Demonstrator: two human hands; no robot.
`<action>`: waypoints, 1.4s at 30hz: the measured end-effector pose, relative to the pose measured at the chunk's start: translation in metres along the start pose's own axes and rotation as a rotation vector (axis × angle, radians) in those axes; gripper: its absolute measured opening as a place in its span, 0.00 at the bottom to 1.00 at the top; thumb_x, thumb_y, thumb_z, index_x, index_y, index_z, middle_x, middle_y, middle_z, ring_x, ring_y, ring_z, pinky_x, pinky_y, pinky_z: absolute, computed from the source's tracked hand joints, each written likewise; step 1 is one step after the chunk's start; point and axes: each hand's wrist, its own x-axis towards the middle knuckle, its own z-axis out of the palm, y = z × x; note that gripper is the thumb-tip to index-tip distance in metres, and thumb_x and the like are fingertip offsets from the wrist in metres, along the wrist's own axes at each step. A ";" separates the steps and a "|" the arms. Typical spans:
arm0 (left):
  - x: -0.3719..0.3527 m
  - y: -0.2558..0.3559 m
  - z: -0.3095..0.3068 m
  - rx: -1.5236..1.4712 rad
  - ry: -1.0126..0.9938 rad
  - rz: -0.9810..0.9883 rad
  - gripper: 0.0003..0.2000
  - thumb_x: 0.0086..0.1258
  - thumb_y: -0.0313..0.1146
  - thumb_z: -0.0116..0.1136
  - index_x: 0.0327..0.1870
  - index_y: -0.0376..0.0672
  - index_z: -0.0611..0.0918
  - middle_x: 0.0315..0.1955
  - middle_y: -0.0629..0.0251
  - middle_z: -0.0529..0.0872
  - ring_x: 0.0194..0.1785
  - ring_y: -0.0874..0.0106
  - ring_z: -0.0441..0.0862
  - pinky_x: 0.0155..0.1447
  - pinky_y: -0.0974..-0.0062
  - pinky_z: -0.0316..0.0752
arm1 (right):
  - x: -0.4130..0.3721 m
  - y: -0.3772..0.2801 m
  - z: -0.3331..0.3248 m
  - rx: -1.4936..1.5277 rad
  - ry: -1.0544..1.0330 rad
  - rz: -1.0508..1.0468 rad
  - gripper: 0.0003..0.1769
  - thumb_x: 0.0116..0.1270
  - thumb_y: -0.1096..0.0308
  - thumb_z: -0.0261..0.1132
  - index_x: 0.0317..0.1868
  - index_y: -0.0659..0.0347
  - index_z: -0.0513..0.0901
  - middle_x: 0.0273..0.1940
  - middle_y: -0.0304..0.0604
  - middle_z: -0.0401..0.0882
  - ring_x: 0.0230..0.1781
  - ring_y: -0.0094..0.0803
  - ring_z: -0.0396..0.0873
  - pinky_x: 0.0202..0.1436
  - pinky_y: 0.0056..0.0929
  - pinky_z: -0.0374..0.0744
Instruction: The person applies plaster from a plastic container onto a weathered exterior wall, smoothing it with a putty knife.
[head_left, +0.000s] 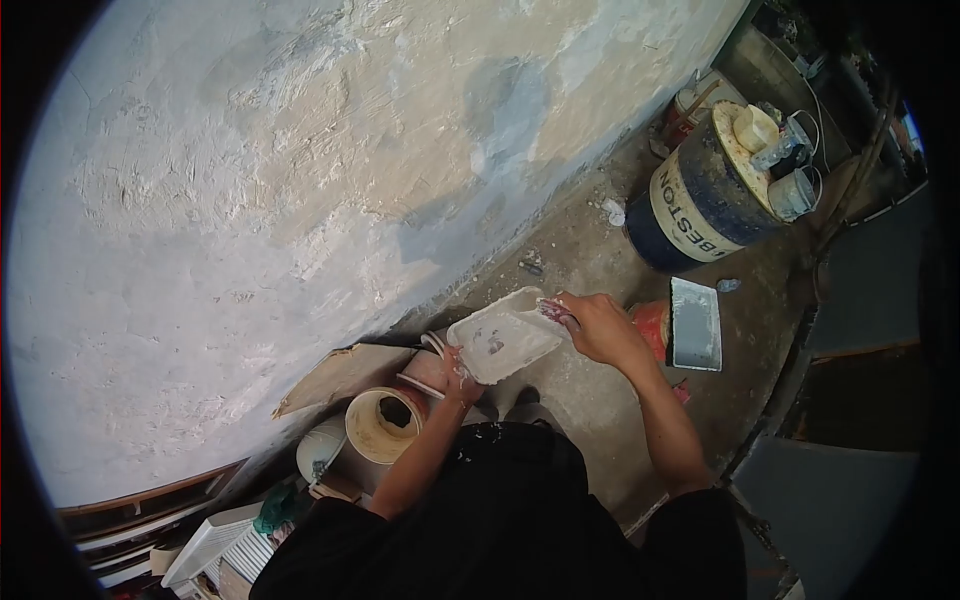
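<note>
- Close in, the black shirt (510,520) fills the bottom, a bare forearm reaching out on either side.
- Here's the left hand (461,378), clamped on the tray (518,362) at its near left corner; the far side of that grip is hidden, so how the fingers sit underneath I can't tell.
- The tray, out in front of the body and above the floor (600,430), tilts a little, with pale paste (515,325) smeared across its inside and grey patches showing through.
- And the right hand (601,330): fingers closed round a reddish, paste-smeared tool (550,311), right at the tray's far right corner.
- Just left of the left hand, a pinkish pail (424,368); next to it a cream bucket (360,425), mouth up, then a white rounded container (320,452), all towards the floor's wall-side edge.
- A board (338,382) leans there against the wall (250,150).
- Over beyond the right hand, a red bucket (651,325) with a grey pan (697,325) over it.
- Further off, a big blue drum (690,205) with a cream band, a small pail (792,195) and a pale jug (755,130) on its top.
- Behind that, another bucket (684,115) by the floor's wall-side edge.
</note>
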 end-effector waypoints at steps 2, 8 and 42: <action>0.006 -0.014 0.011 -0.018 0.023 0.004 0.34 0.59 0.50 0.42 0.67 0.41 0.66 0.58 0.53 0.75 0.60 0.52 0.75 0.64 0.52 0.71 | -0.010 0.007 0.003 -0.202 -0.020 0.056 0.15 0.55 0.80 0.57 0.45 0.68 0.76 0.29 0.61 0.80 0.35 0.58 0.80 0.41 0.50 0.76; 0.009 -0.050 0.022 -0.071 -0.045 -0.002 0.33 0.59 0.47 0.41 0.67 0.42 0.66 0.60 0.55 0.74 0.61 0.55 0.74 0.65 0.55 0.68 | -0.029 0.022 0.000 -0.336 -0.076 0.183 0.15 0.53 0.80 0.56 0.44 0.70 0.75 0.27 0.66 0.79 0.34 0.61 0.80 0.43 0.52 0.76; 0.017 -0.092 0.063 -0.071 -0.082 0.203 0.28 0.63 0.39 0.40 0.67 0.42 0.66 0.63 0.61 0.72 0.65 0.63 0.70 0.70 0.65 0.61 | -0.020 0.073 0.023 0.460 -0.219 0.205 0.16 0.49 0.76 0.63 0.42 0.70 0.81 0.29 0.51 0.83 0.29 0.31 0.81 0.35 0.31 0.77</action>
